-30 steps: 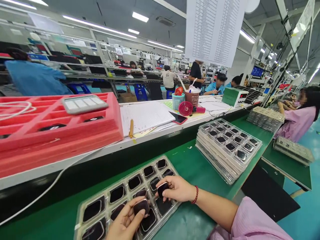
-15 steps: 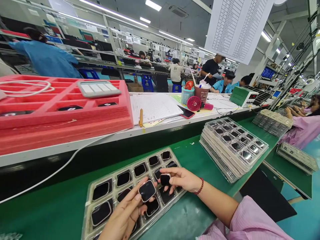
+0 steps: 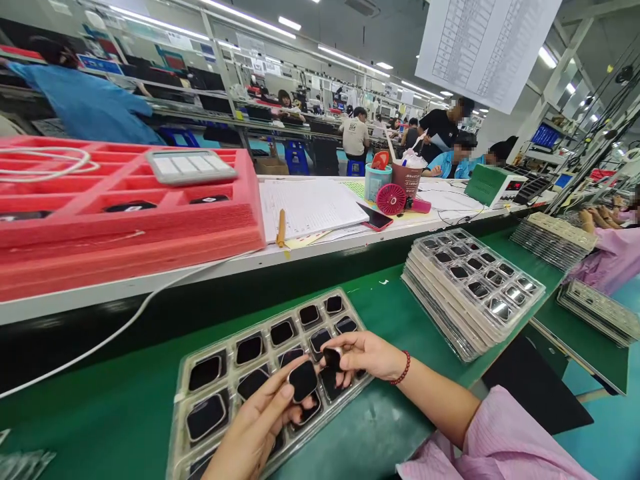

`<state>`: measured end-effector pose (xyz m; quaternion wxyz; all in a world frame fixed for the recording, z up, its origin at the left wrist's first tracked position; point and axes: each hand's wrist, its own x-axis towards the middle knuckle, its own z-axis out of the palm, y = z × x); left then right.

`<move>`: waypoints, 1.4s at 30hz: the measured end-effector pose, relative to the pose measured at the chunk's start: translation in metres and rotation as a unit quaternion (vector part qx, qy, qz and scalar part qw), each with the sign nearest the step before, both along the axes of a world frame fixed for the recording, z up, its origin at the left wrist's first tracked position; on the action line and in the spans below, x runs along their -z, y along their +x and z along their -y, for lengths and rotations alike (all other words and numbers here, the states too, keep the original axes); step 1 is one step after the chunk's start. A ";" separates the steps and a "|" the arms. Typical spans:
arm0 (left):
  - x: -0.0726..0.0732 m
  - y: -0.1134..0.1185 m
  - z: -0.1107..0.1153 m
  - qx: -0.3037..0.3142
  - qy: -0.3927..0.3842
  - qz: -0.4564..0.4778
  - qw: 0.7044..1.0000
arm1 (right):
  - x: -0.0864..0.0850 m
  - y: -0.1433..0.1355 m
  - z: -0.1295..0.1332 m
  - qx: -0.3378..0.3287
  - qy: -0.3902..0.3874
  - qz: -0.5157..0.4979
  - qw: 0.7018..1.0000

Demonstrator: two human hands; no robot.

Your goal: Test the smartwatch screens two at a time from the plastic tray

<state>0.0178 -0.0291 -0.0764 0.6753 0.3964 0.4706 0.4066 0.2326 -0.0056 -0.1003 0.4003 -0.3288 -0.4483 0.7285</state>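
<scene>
My left hand [image 3: 257, 420] grips a smartwatch body [image 3: 303, 381] with a dark square screen and a pale metal rim, screen turned up. Close beside it, my right hand [image 3: 367, 357] pinches a second smartwatch body [image 3: 331, 360] between thumb and fingers, tilted on edge. Both are held just above a clear plastic tray [image 3: 176, 400] on the green bench. Dark-screened watch bodies such as this one [image 3: 207, 419] lie in its square pockets. My hands hide part of the tray's middle and front pockets.
To the right stands a stack of filled trays [image 3: 440, 313], with more tray stacks [image 3: 553, 240] beyond. A white shelf [image 3: 320, 248] behind carries red foam [image 3: 200, 230], papers [image 3: 310, 207], a phone [image 3: 377, 219], a pink fan [image 3: 391, 199] and cups. A white cable [image 3: 130, 320] hangs at left. Co-workers sit farther off.
Both hands stay over the tray with the two watch bodies. The left one has shifted slightly right, and the right one has tilted. The camera view has moved a little.
</scene>
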 end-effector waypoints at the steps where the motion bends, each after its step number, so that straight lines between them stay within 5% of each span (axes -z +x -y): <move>1: 0.002 0.000 -0.001 0.006 0.009 -0.005 1.000 | 0.000 -0.001 0.000 0.008 0.004 0.009 1.000; 7: 0.007 -0.002 -0.009 0.064 0.079 -0.090 0.991 | -0.005 0.001 0.002 0.060 0.043 0.078 0.994; 11: 0.007 0.002 -0.010 0.044 0.074 -0.077 0.993 | -0.008 0.004 0.004 0.079 0.061 0.128 0.987; 19: 0.014 0.005 -0.009 0.063 0.096 -0.017 0.993 | -0.015 0.004 0.010 0.051 0.109 0.159 0.980; 29: 0.007 0.003 -0.005 0.007 0.130 -0.083 0.988 | -0.015 0.005 0.010 0.058 0.128 0.168 0.976; 42: 0.002 0.006 -0.004 0.030 0.119 -0.065 0.990 | -0.013 0.004 0.013 0.047 0.149 0.169 0.973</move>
